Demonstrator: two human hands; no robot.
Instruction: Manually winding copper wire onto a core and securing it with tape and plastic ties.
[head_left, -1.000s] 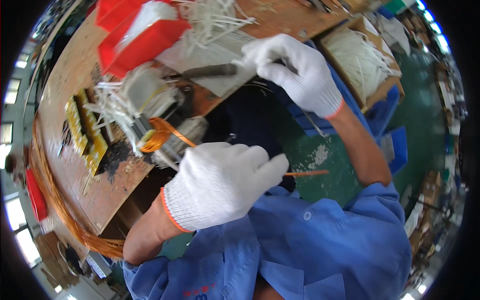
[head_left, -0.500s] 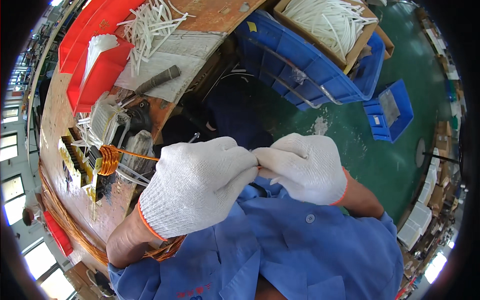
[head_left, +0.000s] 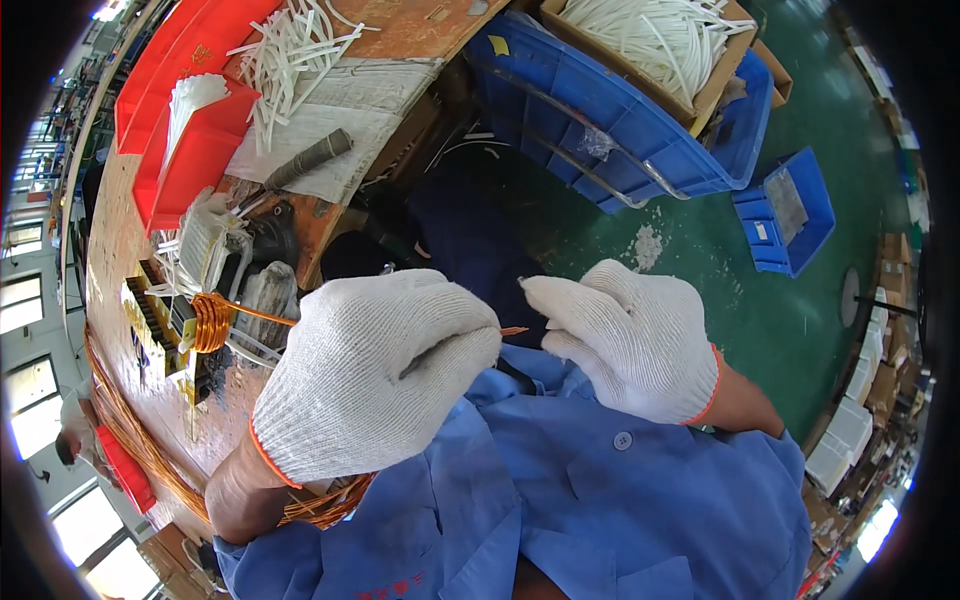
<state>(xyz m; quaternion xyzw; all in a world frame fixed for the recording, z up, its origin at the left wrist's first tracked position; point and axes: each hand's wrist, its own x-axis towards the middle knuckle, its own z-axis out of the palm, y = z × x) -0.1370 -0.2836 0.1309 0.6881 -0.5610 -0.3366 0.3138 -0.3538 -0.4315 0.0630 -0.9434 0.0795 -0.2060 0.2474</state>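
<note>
My left hand (head_left: 375,375), in a white knit glove with an orange cuff, is closed on a copper wire (head_left: 262,313). The wire runs to it from a wound copper coil (head_left: 210,323) on the bench at the left, and its short end sticks out past my fingertips. To the right, my right hand (head_left: 630,340), gloved the same way, is apart from the wire end. Its fingers point left with a gap between them, and I see nothing held there. The coil sits against a yellow-and-black slotted fixture (head_left: 160,315).
White sleeving pieces (head_left: 290,75) lie on the wooden bench near red bins (head_left: 205,150) and a wrapped-handle tool (head_left: 310,160). Blue crates (head_left: 640,120), one under a box of white tubes (head_left: 650,45), stand ahead. A smaller blue bin (head_left: 790,215) sits on the green floor.
My right hand has come off the wire end and moved right. My left hand has shifted slightly left and still holds the wire, whose tip now shows.
</note>
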